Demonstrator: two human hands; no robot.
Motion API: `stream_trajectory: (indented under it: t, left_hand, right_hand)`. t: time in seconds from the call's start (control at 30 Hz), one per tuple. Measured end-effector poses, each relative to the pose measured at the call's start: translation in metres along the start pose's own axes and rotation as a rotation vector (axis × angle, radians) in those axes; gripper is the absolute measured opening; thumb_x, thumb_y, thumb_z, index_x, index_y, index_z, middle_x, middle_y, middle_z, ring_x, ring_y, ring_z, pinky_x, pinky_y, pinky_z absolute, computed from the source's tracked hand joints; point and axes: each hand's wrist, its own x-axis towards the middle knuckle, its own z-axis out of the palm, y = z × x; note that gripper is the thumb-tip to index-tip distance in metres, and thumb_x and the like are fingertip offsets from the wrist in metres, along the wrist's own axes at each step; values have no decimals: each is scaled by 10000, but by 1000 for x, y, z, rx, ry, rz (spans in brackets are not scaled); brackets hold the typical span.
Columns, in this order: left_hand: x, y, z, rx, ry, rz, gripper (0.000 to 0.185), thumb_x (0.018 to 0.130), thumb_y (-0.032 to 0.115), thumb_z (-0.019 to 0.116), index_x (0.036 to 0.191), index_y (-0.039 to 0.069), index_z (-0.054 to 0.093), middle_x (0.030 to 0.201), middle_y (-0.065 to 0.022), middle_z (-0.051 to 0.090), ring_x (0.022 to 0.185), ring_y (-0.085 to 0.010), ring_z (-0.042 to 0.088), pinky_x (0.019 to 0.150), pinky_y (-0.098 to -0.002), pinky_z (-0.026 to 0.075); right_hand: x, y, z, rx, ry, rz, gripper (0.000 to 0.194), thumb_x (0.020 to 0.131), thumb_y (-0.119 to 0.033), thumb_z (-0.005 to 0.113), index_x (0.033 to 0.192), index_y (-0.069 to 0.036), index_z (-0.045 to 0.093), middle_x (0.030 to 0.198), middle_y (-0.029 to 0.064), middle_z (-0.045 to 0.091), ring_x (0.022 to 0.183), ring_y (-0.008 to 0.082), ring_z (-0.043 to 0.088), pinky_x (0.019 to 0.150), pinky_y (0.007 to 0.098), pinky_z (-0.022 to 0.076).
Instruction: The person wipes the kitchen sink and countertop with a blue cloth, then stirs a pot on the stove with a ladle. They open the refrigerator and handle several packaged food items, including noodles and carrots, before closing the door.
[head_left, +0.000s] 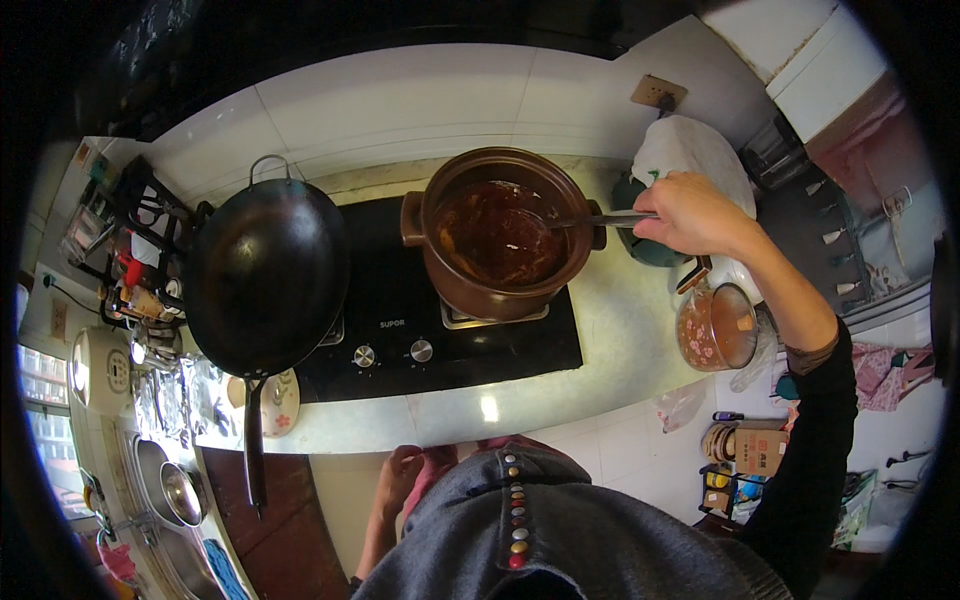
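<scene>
My right hand (694, 214) grips the metal handle (607, 220) of a utensil, whose far end dips into a brown clay pot (504, 296). Dark reddish-brown liquid (499, 232) fills part of the pot, hiding the utensil's head. The pot stands on the right burner of a black glass gas hob (457, 352). Down by my waist, my left hand (397, 472) is at a dark pink cloth (435, 465); whether its fingers grip the cloth is unclear.
A black wok (266, 274) sits over the left burner, its handle (255, 450) jutting past the counter edge. A lidded glass pot (709, 337) stands on the counter at right, near a white cloth-like cover (694, 146). A sink with a metal bowl (182, 491) lies at lower left.
</scene>
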Motion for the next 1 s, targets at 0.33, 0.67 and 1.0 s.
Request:
stream_trajectory:
  t: [0.33,0.67,1.0]
  left_hand:
    - [0,2,2,36,41,62,267,916,167,611,1115,-12,616,954,-118,694,889,-164,643,761,-308,507]
    - [8,-1,4,2,-5,55,249,918,141,597,1102,-24,613,981,-115,686,926,-175,649,789,-305,511]
    - [12,-10,-3,38,19,53,268,918,152,613,1128,-15,604,1000,-119,686,923,-171,642,789,-304,510]
  right_hand:
    - [6,23,6,645,-220,320,245,856,-197,686,787,37,681,560,11,520,515,90,459,474,281,331]
    - [0,16,54,1218,-355,566,242,891,-223,658,792,-2,645,576,-19,485,423,50,302,383,237,184]
    - [15,-25,82,1485,-174,642,315,945,-264,633,940,51,631,611,-27,454,451,32,278,401,214,185]
